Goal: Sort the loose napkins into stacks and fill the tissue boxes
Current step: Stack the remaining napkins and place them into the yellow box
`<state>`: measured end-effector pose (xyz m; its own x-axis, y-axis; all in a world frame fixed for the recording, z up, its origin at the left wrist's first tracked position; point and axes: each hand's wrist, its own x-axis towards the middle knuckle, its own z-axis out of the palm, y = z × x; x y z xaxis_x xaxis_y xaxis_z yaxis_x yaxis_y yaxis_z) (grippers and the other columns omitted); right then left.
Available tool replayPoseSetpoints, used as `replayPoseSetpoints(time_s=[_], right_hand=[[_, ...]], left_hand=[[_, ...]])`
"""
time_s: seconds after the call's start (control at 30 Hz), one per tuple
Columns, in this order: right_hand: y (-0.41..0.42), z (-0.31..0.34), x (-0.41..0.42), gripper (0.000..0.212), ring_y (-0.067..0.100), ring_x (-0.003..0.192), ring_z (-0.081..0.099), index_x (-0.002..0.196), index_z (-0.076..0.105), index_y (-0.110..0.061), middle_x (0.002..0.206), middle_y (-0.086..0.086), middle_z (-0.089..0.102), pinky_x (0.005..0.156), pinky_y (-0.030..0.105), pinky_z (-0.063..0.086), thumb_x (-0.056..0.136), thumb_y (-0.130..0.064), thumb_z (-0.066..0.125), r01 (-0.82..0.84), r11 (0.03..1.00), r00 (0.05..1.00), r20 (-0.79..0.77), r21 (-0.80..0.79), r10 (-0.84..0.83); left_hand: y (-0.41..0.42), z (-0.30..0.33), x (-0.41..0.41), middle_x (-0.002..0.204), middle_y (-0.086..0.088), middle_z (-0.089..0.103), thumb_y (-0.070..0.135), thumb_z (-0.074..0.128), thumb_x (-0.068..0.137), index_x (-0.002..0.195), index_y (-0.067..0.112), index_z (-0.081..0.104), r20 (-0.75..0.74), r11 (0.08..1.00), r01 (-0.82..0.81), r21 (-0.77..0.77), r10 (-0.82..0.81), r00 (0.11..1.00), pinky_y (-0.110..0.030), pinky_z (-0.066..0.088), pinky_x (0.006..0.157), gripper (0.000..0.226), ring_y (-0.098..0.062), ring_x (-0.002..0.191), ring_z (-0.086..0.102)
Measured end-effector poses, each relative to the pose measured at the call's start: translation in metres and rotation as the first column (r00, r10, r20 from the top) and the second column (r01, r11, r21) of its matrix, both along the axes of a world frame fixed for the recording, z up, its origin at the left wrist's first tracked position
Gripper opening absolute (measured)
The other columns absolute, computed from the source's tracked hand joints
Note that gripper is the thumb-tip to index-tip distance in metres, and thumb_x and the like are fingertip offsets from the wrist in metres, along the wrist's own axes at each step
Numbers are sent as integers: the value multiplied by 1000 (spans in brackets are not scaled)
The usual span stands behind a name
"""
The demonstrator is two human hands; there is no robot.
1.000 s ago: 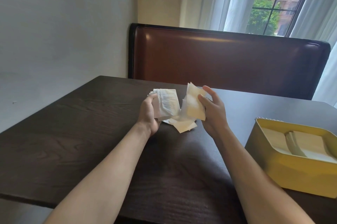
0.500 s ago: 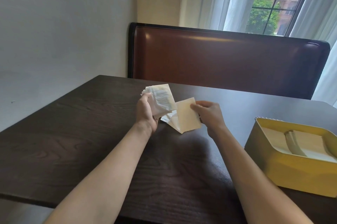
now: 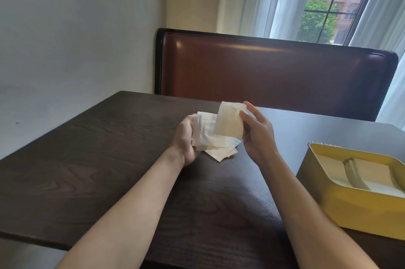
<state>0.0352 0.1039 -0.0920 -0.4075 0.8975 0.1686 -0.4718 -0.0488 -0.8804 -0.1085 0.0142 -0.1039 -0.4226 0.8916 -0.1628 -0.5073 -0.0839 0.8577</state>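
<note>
My left hand (image 3: 186,137) grips a fanned stack of white napkins (image 3: 206,130) just above the dark table (image 3: 87,159). My right hand (image 3: 256,135) pinches a single folded napkin (image 3: 229,119), held upright against the right side of that stack. Under the stack, a few loose napkins (image 3: 223,153) lie flat on the table. The yellow tissue box (image 3: 350,205) stands open at the right, with a leaning stack of napkins (image 3: 361,170) inside it.
A brown leather bench back (image 3: 274,71) runs along the far side of the table. The white wall (image 3: 76,38) is on the left. A curtained window (image 3: 324,1) lies behind the bench. The table's near edge runs under my forearms.
My right hand has lifted one napkin off the table and brought it left and up against the stack. The left hand's stack has tilted lower.
</note>
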Motion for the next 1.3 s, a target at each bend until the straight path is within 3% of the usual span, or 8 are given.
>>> replayPoseSetpoints(time_s=[0.23, 0.4, 0.63, 0.7, 0.87, 1.03, 1.17, 1.3], right_hand=[[-5, -9, -8, 37, 16, 61, 61, 126, 61, -7, 83, 7, 69, 54, 22, 55, 89, -5, 69, 64, 953, 881, 433, 297, -193], [8, -15, -5, 35, 15, 73, 66, 123, 64, -6, 86, 6, 70, 61, 21, 53, 90, -13, 68, 194, 931, 838, 441, 311, -322], [26, -45, -11, 45, 30, 124, 42, 122, 63, -26, 130, 3, 57, 102, 37, 35, 89, -55, 57, -231, 828, 147, 860, 510, -489], [25, -45, -12, 40, 29, 121, 45, 118, 66, -25, 124, 0, 59, 101, 38, 39, 87, -51, 63, -202, 826, 187, 849, 526, -495], [21, -35, -2, 6, 16, 82, 63, 81, 68, -14, 84, -1, 66, 65, 24, 47, 85, -16, 71, 77, 873, 595, 681, 482, -428], [6, -11, 2, 6, 18, 76, 62, 86, 68, -5, 81, 7, 66, 70, 38, 52, 90, -10, 67, 160, 961, 928, 298, 227, -225], [-7, 2, 2, 10, 17, 71, 61, 90, 67, -7, 77, 4, 65, 64, 32, 50, 96, -13, 60, -84, 993, 986, 151, 87, 70], [-8, -9, -7, 10, 16, 65, 58, 84, 70, -6, 74, 4, 66, 52, 20, 45, 91, -13, 68, 60, 953, 894, 409, 296, -184]], left_hand=[[-2, 0, 10, 114, -17, 72, 37, 35, 108, 127, 1, 62, -85, 978, 207, 26, -204, 975, -36, 61, 77, 49, -28, 99, 72], [6, -7, -1, 89, -13, 68, 3, 51, 101, 102, 0, 63, -103, 992, -123, -21, 120, 987, -27, 58, 52, 11, -20, 70, 68], [7, -10, -20, 80, -7, 63, 6, 55, 98, 93, 11, 61, 84, 938, -345, -43, 348, 934, -21, 52, 41, 9, -19, 66, 63], [6, -11, -21, 83, -6, 64, 9, 57, 98, 101, 11, 61, 148, 944, -325, -52, 329, 933, -20, 53, 44, 6, -19, 70, 64], [5, -12, -21, 83, -6, 67, 10, 62, 96, 97, 10, 63, 224, 960, -273, -60, 279, 934, -21, 56, 48, 2, -16, 59, 70], [8, -12, -18, 85, -9, 67, 7, 56, 99, 105, 8, 62, 131, 969, -245, -26, 246, 960, -23, 56, 49, 8, -15, 57, 69], [3, -7, -8, 89, -7, 71, 26, 48, 104, 109, 10, 66, 74, 998, -63, 8, 62, 995, -25, 56, 54, 25, -17, 68, 72], [-1, -4, 5, 103, -12, 74, 50, 31, 106, 125, 6, 63, 36, 961, 269, 59, -271, 962, -31, 59, 70, 58, -23, 87, 73]])
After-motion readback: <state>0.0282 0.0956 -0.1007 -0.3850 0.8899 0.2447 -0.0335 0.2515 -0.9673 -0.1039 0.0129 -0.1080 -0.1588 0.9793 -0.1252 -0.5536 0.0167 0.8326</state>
